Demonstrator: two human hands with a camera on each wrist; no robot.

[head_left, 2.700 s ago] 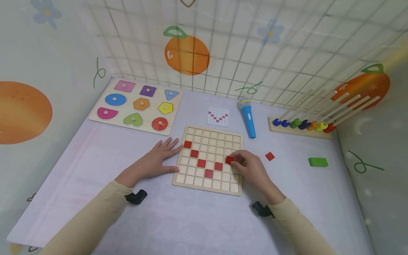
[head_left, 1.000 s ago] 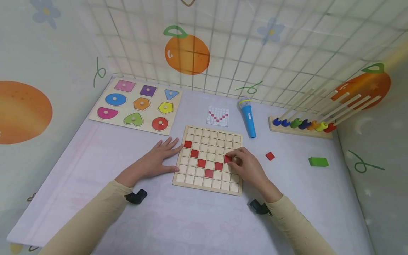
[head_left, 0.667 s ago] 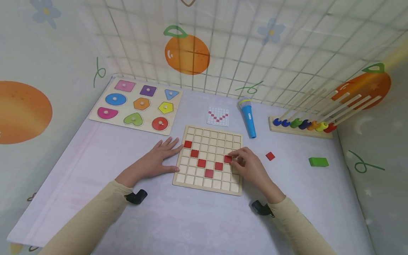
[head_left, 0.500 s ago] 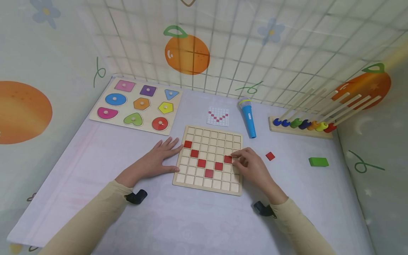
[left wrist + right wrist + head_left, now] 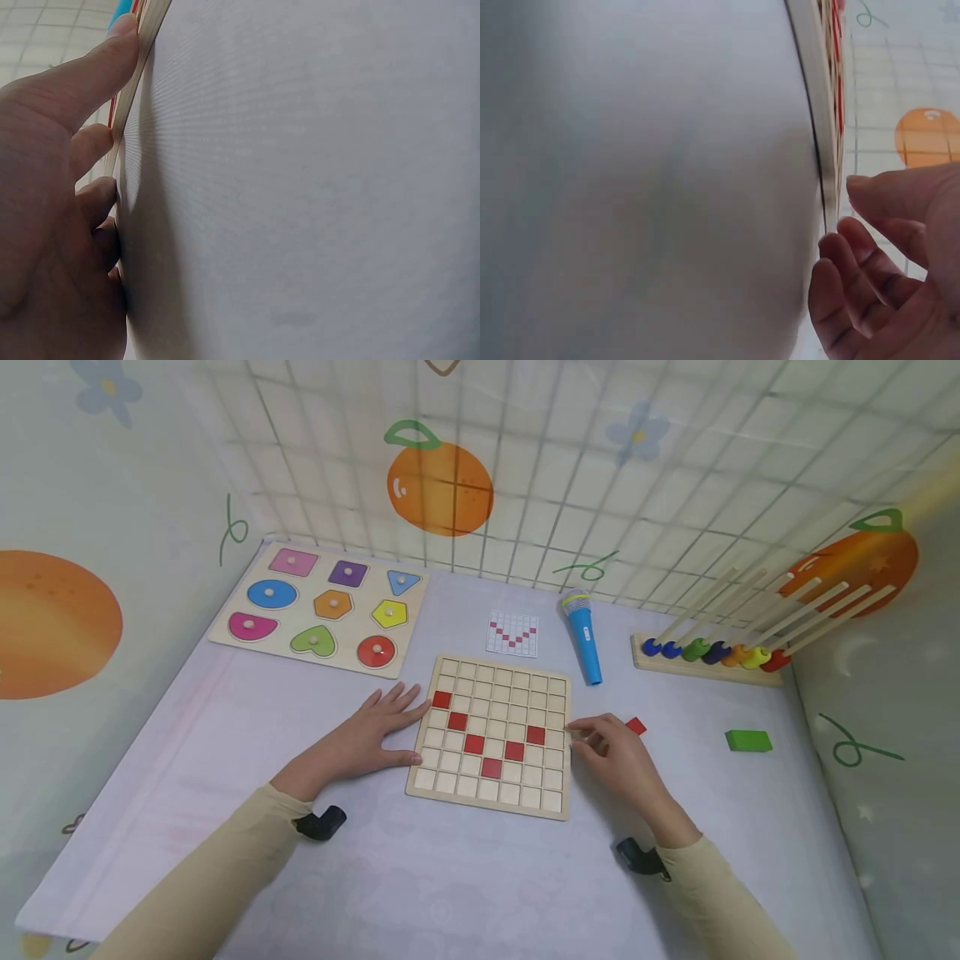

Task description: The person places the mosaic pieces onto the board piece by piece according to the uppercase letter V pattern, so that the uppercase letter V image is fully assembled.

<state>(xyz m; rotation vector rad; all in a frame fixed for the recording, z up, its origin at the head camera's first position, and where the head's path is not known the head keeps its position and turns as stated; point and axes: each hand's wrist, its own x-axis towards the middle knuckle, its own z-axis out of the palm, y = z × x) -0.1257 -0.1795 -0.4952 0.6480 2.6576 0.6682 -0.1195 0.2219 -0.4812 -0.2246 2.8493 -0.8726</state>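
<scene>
A wooden grid board (image 5: 461, 789) lies mid-table, with several red square tiles in its cells forming a slanted V; one red tile (image 5: 536, 735) sits in the right arm of that V. My left hand (image 5: 367, 735) is spread flat, thumb and a finger touching the board's left edge; the left wrist view shows the thumb (image 5: 97, 71) against that edge. My right hand (image 5: 618, 756) is just beyond the board's right edge, fingers loosely bent and holding nothing. Behind it lies a loose red tile (image 5: 637, 725), partly covered by the hand.
A pattern card (image 5: 513, 634) and a blue toy microphone (image 5: 583, 639) lie behind the board. At back left is a shape puzzle (image 5: 352, 664); at back right, a peg stand (image 5: 697, 670) with coloured beads. A green block (image 5: 748, 742) lies at right.
The right hand set a red tile into a cell, let go of it and moved right, off the board, towards the loose tile. My left hand has stayed put.
</scene>
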